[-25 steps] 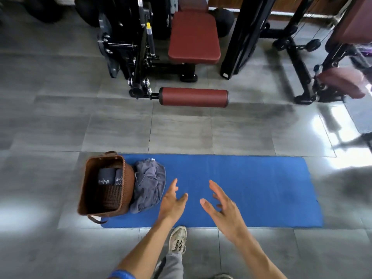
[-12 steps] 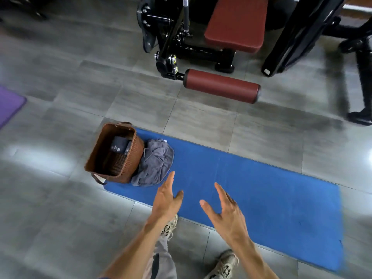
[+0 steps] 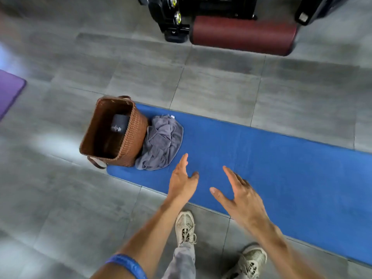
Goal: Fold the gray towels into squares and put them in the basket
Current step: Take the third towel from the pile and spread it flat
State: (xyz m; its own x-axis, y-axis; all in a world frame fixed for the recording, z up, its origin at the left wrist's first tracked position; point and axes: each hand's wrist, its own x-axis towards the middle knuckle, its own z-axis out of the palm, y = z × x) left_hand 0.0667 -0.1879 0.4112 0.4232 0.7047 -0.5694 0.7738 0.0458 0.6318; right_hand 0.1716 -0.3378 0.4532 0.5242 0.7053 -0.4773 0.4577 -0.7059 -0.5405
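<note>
- While both hands hover empty over the near edge of the blue mat [image 3: 271,158], the crumpled gray towel [image 3: 161,143] lies up and to the left of them, at the mat's left end.
- Left hand [image 3: 182,179] is the nearer one: its fingers are straight and relaxed, pointing toward the heap, with the fingertips near the towel's near right edge but not touching it.
- Right hand [image 3: 241,195] is spread wide, thumb out, holding nothing, and sits farther right, well apart from the towel.
- Bunched as it is, the towel shows a long axis running near to far, roughly along the side of the woven basket [image 3: 132,135], which it touches on its left side.
- Inside the basket, which stands partly on the mat's left end and partly on the gray floor tiles [image 3: 60,198], a dark folded towel [image 3: 119,125] with a white mark already lies.
- My judgement: the next reach goes left and away from the body, left hand arriving first, and the towel then needs dragging right onto the open stretch of mat to be spread and folded.
- One risk I see: pulling the heap may nudge the basket it leans against.
</note>
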